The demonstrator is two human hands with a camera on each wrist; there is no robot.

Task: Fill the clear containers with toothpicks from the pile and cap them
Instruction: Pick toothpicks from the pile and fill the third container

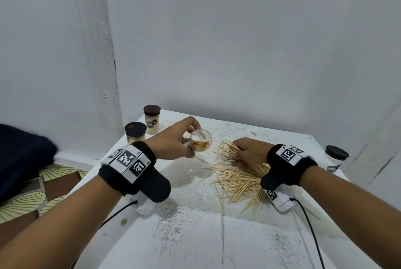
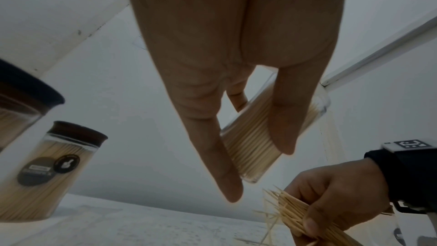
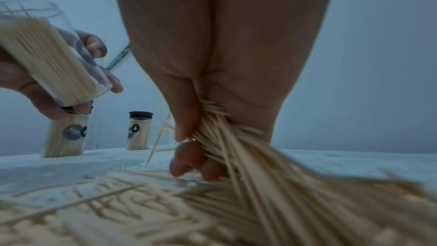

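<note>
My left hand (image 1: 173, 138) holds a clear container (image 1: 200, 140) tilted above the table, its open mouth turned toward me and partly filled with toothpicks. In the left wrist view the fingers wrap the container (image 2: 255, 137); the right wrist view shows the container (image 3: 49, 59) at the left. My right hand (image 1: 249, 151) grips a bundle of toothpicks (image 3: 227, 137) at the pile (image 1: 238, 179) on the white table. The bundle (image 2: 298, 216) sticks out of the right hand's fist, pointing toward the container.
Two capped, full containers (image 1: 152, 119) (image 1: 135, 132) stand at the table's far left corner by the wall. A container with a dark lid (image 1: 336, 157) stands at the right edge. Cables run off both wrist cameras. A patterned surface (image 1: 32, 195) lies left of the table.
</note>
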